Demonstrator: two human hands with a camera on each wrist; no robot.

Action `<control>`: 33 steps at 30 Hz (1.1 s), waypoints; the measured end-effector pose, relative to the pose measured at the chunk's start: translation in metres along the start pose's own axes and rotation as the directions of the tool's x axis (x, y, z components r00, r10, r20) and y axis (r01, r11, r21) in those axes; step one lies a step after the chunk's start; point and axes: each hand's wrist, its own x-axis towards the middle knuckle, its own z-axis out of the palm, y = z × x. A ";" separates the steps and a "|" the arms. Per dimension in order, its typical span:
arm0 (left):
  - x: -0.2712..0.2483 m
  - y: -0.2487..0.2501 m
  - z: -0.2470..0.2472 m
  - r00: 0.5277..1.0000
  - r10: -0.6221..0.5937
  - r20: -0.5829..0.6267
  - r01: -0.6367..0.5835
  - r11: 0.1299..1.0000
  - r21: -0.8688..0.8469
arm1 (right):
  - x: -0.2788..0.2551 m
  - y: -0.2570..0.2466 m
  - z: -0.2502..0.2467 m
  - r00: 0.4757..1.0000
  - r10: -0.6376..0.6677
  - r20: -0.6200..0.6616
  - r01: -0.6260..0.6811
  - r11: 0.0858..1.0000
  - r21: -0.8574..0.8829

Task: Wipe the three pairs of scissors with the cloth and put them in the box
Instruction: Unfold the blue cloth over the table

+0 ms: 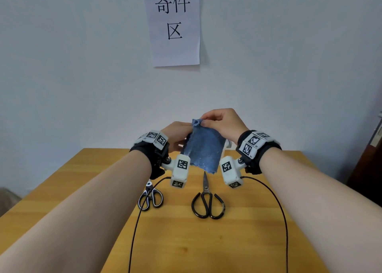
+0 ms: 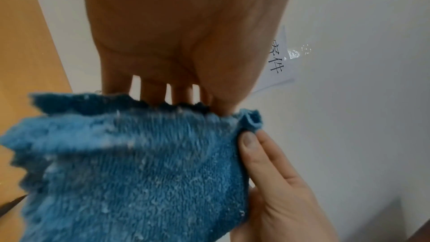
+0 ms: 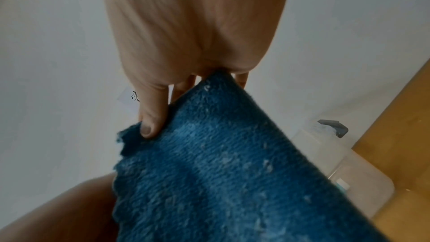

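Both hands are holding a blue cloth (image 1: pixel 201 148) up above the bench (image 1: pixel 237 241): left hand (image 1: pixel 175 134) gripping one edge, right hand (image 1: pixel 223 124) pinching its top corner

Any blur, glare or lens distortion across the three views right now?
Head: sharp, wide-angle stretch on the forearms, table evenly lit. Left wrist: cloth motion-smeared at its left edge, glare speck on the wall paper. Right wrist: soft focus, box hazy.

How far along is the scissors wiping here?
Done: nothing evident. In hand: both the left hand and right hand hold up the blue terry cloth. Left: black-handled scissors and black-and-white-handled scissors lie on the table; third pair unseen; translucent plastic box waits.
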 end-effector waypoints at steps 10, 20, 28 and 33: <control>0.000 -0.003 0.003 0.995 0.091 0.038 -0.090 0.996 -0.014 | 0.003 0.003 0.002 0.991 0.047 -0.126 -0.051 0.998 -0.028; 0.000 -0.006 -0.024 0.977 0.147 -0.151 -0.160 0.984 -0.076 | -0.012 0.022 -0.005 0.959 0.283 0.027 -0.274 0.946 -0.172; -0.004 -0.004 -0.025 0.978 0.085 -0.188 -0.132 0.957 -0.256 | -0.011 0.021 0.002 0.863 0.455 0.218 -0.469 0.883 0.017; 0.014 -0.011 -0.029 0.872 0.150 -0.465 -0.211 0.974 -0.083 | -0.004 0.024 0.004 0.927 0.364 0.087 -0.371 0.925 0.082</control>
